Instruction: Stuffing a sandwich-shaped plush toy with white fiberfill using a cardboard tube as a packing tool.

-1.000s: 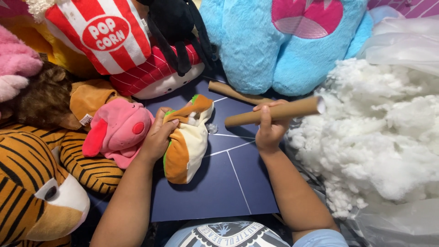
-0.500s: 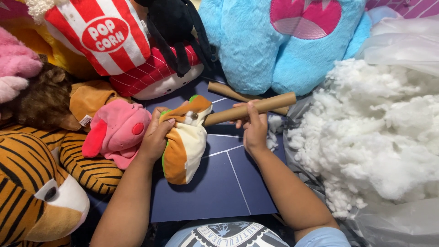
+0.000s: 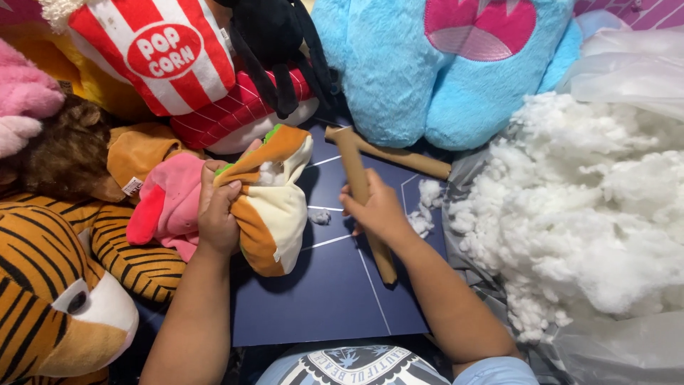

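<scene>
My left hand (image 3: pixel 217 210) grips a small orange, white and cream plush toy (image 3: pixel 274 207) by its upper left side; white stuffing shows in its opening at the top. My right hand (image 3: pixel 377 210) is closed around a brown cardboard tube (image 3: pixel 356 171) that now points away from me, its far end near the toy's opening and its near end resting on the dark blue mat (image 3: pixel 335 299). A second brown tube (image 3: pixel 410 158) lies on the mat behind it.
A large heap of white stuffing (image 3: pixel 591 214) in clear plastic fills the right. Plush toys ring the mat: a blue and pink one (image 3: pixel 399 78) at the back, a striped popcorn one (image 3: pixel 164 53), a pink one (image 3: pixel 171 203), a tiger (image 3: pixel 50 285) at left.
My right hand swung the tube from lying crosswise to pointing away from me and moved left toward the toy. My left hand lifted and turned the toy, its opening now facing up.
</scene>
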